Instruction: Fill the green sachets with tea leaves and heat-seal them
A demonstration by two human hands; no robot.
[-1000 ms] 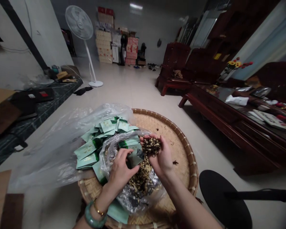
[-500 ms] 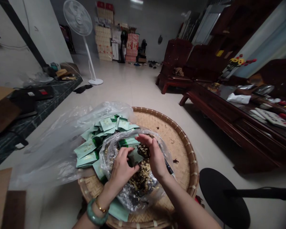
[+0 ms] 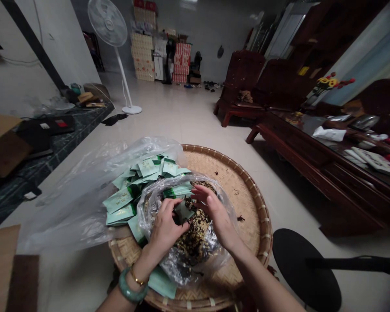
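Observation:
My left hand [image 3: 165, 227], a bangle and bracelet at its wrist, pinches a small green sachet [image 3: 184, 211] above a clear plastic bag [image 3: 149, 216]. The bag holds a loose mix of dark and pale dried bits [image 3: 195, 242]. Close on the right is my right hand [image 3: 217, 214], its fingers stretched towards the sachet's mouth, where a dark dried clump [image 3: 189, 202] shows at the fingertips. A stack of green sachets [image 3: 178, 190] lies at the bag's far side. More sachets [image 3: 120, 200] are heaped on the left. Everything rests on a round woven tray [image 3: 256, 216].
A large clear plastic sheet [image 3: 74, 212] spreads left of the tray. Cardboard [image 3: 1, 260] stands at lower left, a black round base with a pole [image 3: 305, 268] at lower right. A white fan [image 3: 125, 82] and a dark wooden table [image 3: 299, 160] are beyond.
My right hand has lowered, its fingers reaching nearer the sachet's mouth, and dark bits now show there. My left hand keeps its hold on the sachet. The view has shifted slightly.

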